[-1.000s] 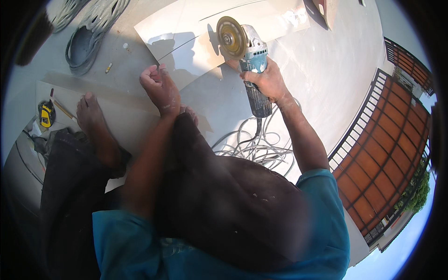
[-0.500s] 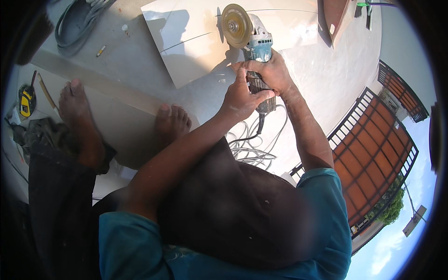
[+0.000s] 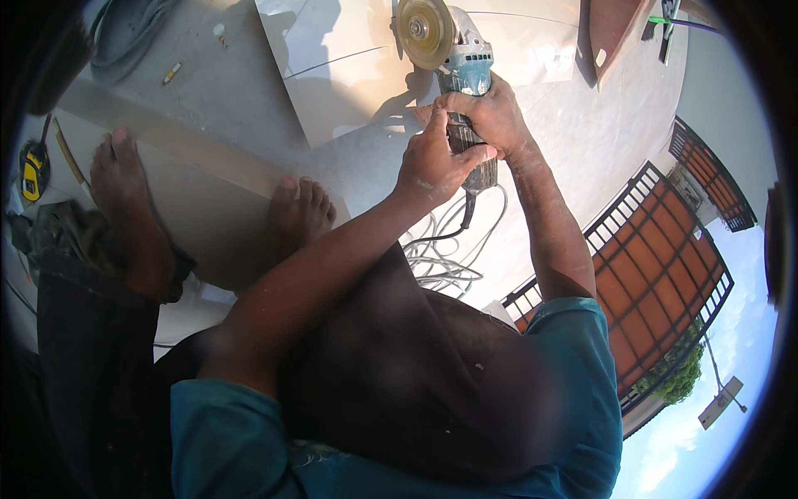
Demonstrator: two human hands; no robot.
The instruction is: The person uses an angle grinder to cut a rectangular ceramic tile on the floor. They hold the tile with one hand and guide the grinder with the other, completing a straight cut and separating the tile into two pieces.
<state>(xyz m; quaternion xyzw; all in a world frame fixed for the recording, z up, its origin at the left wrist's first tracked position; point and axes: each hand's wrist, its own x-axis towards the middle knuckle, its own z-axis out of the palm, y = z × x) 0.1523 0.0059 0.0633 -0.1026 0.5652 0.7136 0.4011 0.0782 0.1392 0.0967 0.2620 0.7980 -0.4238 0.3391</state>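
Both hands are wrapped round a teal and black angle grinder (image 3: 467, 73), tilted with its round disc (image 3: 425, 32) at the far end. My right hand (image 3: 499, 116) closes on the body just behind the teal head. Lower on the dark handle, my left hand (image 3: 436, 162) grips from the left, its thumb across the body. A black power cord leaves the handle's near end. Beyond and under the disc lies a large pale tile (image 3: 332, 87) with a dark line across it; I cannot tell whether the disc touches it.
Loops of grey cable (image 3: 436, 264) lie below the grinder. My bare feet rest on a step at left, near a yellow tape measure (image 3: 32, 172) and a crumpled dark cloth (image 3: 71, 237). A grey hose coil (image 3: 129, 37) sits far left; a barred gate (image 3: 657, 291) stands right.
The grinder and both hands sit slightly higher and to the right in the picture. The whole view has shifted a little; the grip stays the same.
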